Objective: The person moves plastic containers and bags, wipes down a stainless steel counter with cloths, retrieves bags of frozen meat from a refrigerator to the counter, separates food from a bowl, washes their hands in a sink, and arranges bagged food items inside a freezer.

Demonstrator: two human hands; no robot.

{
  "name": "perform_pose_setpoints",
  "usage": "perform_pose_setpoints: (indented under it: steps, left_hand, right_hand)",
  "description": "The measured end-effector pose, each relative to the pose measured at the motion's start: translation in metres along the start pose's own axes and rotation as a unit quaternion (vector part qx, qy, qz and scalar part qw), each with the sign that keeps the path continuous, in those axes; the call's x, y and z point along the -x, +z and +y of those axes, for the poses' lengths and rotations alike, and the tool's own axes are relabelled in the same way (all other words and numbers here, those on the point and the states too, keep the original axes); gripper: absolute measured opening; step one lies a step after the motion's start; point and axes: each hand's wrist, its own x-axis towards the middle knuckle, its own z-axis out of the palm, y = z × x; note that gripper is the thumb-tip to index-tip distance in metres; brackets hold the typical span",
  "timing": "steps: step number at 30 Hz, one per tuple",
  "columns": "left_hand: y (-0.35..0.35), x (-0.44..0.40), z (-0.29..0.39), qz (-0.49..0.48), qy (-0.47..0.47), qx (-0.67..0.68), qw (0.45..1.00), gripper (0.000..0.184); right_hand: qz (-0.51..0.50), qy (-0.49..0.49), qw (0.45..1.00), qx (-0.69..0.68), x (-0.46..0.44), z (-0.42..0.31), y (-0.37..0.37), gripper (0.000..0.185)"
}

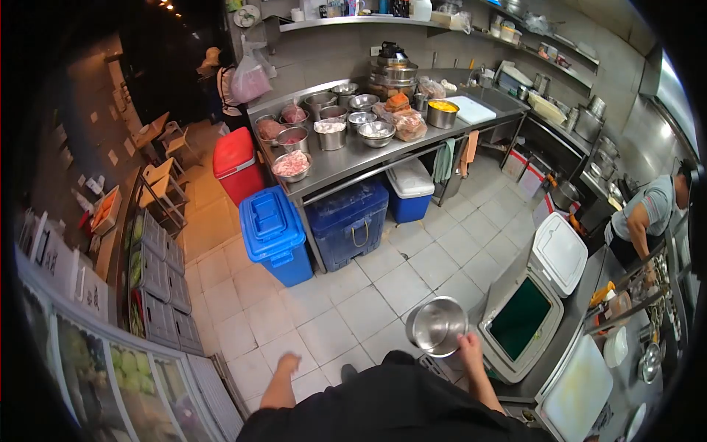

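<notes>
Low on the right, my right hand (469,349) grips the rim of a round, deep steel pot (437,325). The pot is tilted so its shiny inside faces me, and nothing shows in it. Beside it on the right stands a white cooler box (489,324) with its lid (560,254) swung up and a dark green interior. My left hand (288,362) hangs over the tiled floor on the left. Its fingers are loosely bent and apart from any object.
A steel counter (335,169) ahead holds several metal bowls and pots of meat and other food. Below and beside it are a red cooler (236,166), a blue bin (274,234) and other coolers. At right, a person (648,214) works near a white cutting board (578,390). Glass-door fridges (118,368) line the left.
</notes>
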Motion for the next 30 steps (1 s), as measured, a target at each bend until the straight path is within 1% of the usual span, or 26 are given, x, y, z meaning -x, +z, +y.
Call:
perform_pose_setpoints:
  steps: [1,2,3,4,6,7,8,9,11,12,13,14,15,16,17,18,20,21,22,25,27,28,30]
  left_hand:
    - [-0.043,-0.041,0.022,0.031,0.052,-0.040,0.997,0.044]
    - [-0.086,-0.067,0.060,0.049,0.066,-0.116,0.990,0.026]
    - [-0.116,-0.087,0.099,0.145,0.062,-0.056,0.986,0.043]
    - [-0.144,-0.094,0.138,0.189,0.072,0.018,0.979,0.040]
    - [-0.174,-0.142,0.192,0.273,0.171,0.009,0.946,0.029]
    - [-0.182,-0.156,0.220,0.272,0.167,0.006,0.948,0.029]
    - [-0.182,-0.167,0.248,0.240,0.166,0.036,0.956,0.028]
    - [-0.176,-0.174,0.273,0.207,0.163,0.067,0.962,0.027]
    - [-0.149,-0.191,0.303,0.128,0.133,0.074,0.980,0.030]
    - [-0.134,-0.197,0.312,0.095,0.130,0.051,0.986,0.030]
    - [-0.112,-0.202,0.317,0.058,0.129,0.025,0.990,0.029]
    - [-0.094,-0.204,0.322,-0.014,0.093,0.042,0.995,0.030]
    - [-0.079,-0.208,0.329,-0.076,0.038,0.019,0.996,0.026]
    - [-0.057,-0.223,0.325,-0.115,0.036,-0.055,0.991,0.025]
    - [-0.068,-0.169,0.337,-0.012,0.267,-0.173,0.948,0.025]
    - [-0.068,-0.150,0.354,-0.028,0.239,-0.181,0.954,0.025]
    - [-0.063,-0.165,0.387,-0.099,0.072,-0.146,0.982,0.026]
    - [-0.063,-0.178,0.403,-0.113,0.027,-0.144,0.983,0.027]
    - [-0.066,-0.190,0.422,-0.123,0.003,-0.149,0.981,0.028]
    - [-0.078,-0.245,0.489,-0.140,-0.022,-0.172,0.975,0.029]
    - [-0.088,-0.293,0.542,-0.148,-0.020,-0.190,0.970,0.030]
    - [-0.093,-0.322,0.572,-0.151,-0.010,-0.197,0.969,0.031]
    - [-0.104,-0.389,0.647,-0.153,0.008,-0.210,0.966,0.032]
  right_hand:
    - [0.018,-0.029,0.999,0.014,-0.015,-0.010,-0.002,0.025]
    - [0.034,-0.061,0.997,0.028,-0.030,-0.025,-0.003,0.025]
    - [0.043,-0.059,0.997,-0.016,-0.052,-0.024,-0.004,0.027]
    - [0.039,-0.053,0.996,-0.068,-0.065,-0.044,-0.006,0.028]
    - [0.058,-0.031,0.993,-0.100,-0.087,-0.100,-0.005,0.032]
    - [0.070,-0.042,0.992,-0.100,-0.106,-0.113,-0.008,0.032]
    - [0.081,-0.052,0.990,-0.099,-0.128,-0.120,-0.013,0.032]
    - [0.077,-0.057,0.987,-0.126,-0.153,-0.121,-0.019,0.031]
    - [0.075,-0.060,0.986,-0.136,-0.199,-0.154,-0.026,0.030]
    - [0.076,-0.057,0.986,-0.140,-0.223,-0.166,-0.033,0.030]
    - [0.078,-0.047,0.987,-0.134,-0.256,-0.160,-0.040,0.030]
    - [0.085,-0.038,0.988,-0.126,-0.288,-0.156,-0.050,0.030]
    - [0.089,-0.035,0.989,-0.112,-0.315,-0.171,-0.055,0.029]
    - [0.099,-0.030,0.987,-0.125,-0.339,-0.191,-0.055,0.028]
    - [0.097,-0.037,0.989,-0.103,-0.371,-0.189,-0.062,0.028]
    - [0.109,-0.051,0.991,-0.054,-0.396,-0.202,-0.068,0.028]
    - [0.108,-0.056,0.989,-0.083,-0.452,-0.207,-0.073,0.029]
    - [0.100,-0.050,0.988,-0.108,-0.483,-0.201,-0.077,0.030]
    - [0.106,-0.047,0.988,-0.106,-0.501,-0.225,-0.075,0.029]
    - [0.123,-0.038,0.988,-0.081,-0.582,-0.212,-0.080,0.029]
    - [0.113,0.002,0.979,-0.170,-0.629,-0.208,-0.082,0.025]
    - [0.121,0.001,0.978,-0.172,-0.651,-0.206,-0.085,0.025]
    - [0.141,0.047,0.972,-0.180,-0.687,-0.196,-0.095,0.023]
